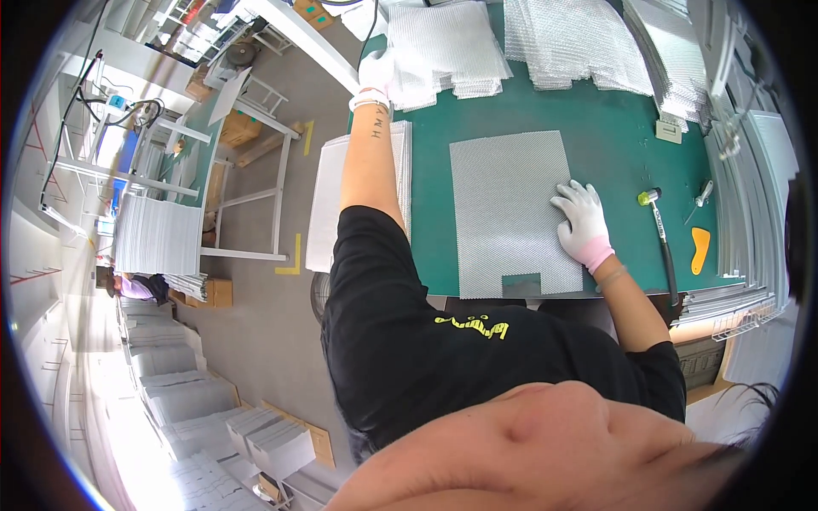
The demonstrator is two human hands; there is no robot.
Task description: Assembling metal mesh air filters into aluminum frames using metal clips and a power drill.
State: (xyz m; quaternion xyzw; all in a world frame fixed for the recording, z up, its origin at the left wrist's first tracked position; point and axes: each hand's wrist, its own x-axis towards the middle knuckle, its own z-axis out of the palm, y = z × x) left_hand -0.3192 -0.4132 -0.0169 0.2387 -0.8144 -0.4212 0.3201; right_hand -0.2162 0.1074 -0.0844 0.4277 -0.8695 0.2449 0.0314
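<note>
Mesh sheets were what both gloved hands dealt with, and I took the scene from biggest to smallest. Widest of all was the green table (613,128), which ran across the upper middle of my view. Along its far edge sat the stacks of mesh sheets (460,43), several piles side by side, pale and silvery. Nearer to me one single mesh sheet (507,204) lay flat on the green top, roughly centred, with a small dark square at its near edge. Off the table's left edge a stack of white panels (328,192) rested lower down.

My left hand (375,72) was stretched far out to the leftmost stack and touched its near corner; I could not tell how its fingers stood, since glove and sheets blurred into one white patch. My right hand (581,220) lay palm down on the right edge of the single sheet, fingers spread and pressed flat, pinching nothing.

Right of that hand lay a mallet (660,234) with a long dark handle, then an orange tool (699,249), both apart from the sheet.
</note>
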